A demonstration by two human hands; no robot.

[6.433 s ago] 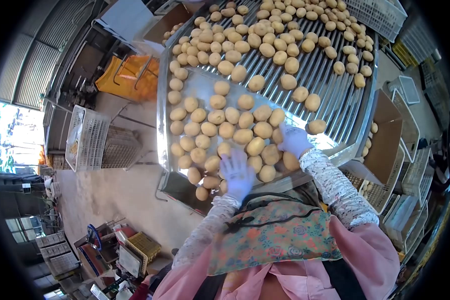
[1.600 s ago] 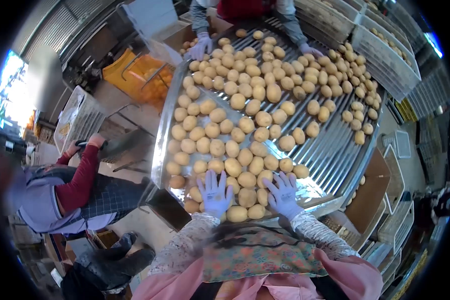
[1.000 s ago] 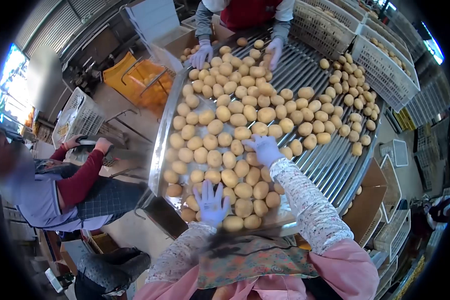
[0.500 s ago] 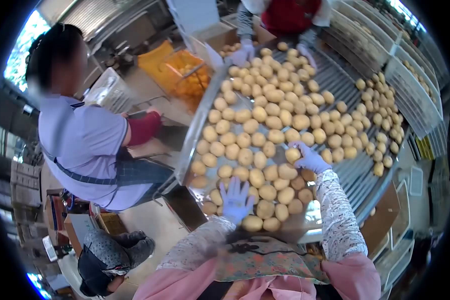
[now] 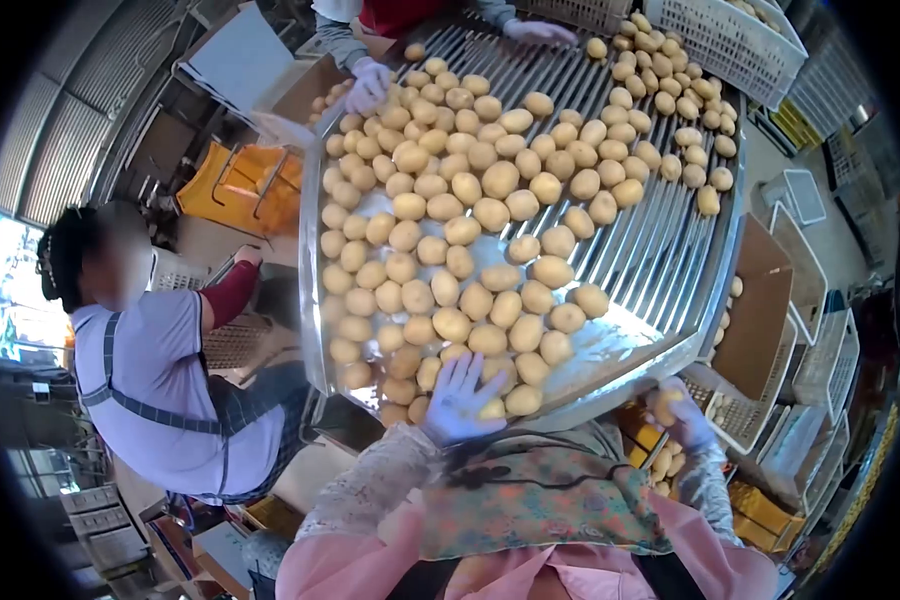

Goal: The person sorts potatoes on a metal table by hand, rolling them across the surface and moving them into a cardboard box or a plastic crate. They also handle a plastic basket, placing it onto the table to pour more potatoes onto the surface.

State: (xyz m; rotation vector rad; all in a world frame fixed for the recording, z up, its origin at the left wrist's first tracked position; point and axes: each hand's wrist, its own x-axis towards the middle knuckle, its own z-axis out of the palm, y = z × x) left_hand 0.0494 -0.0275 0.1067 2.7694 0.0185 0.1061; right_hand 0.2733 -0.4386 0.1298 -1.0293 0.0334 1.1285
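Observation:
Many round, pale-brown potatoes [image 5: 500, 180] lie on a metal sorting table [image 5: 620, 345] with a ribbed roller section. My left hand [image 5: 462, 400], in a pale purple glove, rests on the potatoes at the near edge, fingers spread. My right hand [image 5: 682, 415], gloved alike, is beyond the table's near right edge, its fingers round one potato [image 5: 667, 403]. It is above a container holding more potatoes [image 5: 666, 462], partly hidden under the table edge.
Across the table a co-worker's gloved hands [image 5: 370, 86] are at the potatoes and rollers. Another person [image 5: 175, 370] sits at the left. White crates [image 5: 730, 40] stand at the back right. A cardboard box [image 5: 760, 310] and more crates stand at the right.
My right hand has moved from the middle of the potatoes to beyond the near right edge, with a potato in it. My left hand stays spread on the potatoes. The view has turned.

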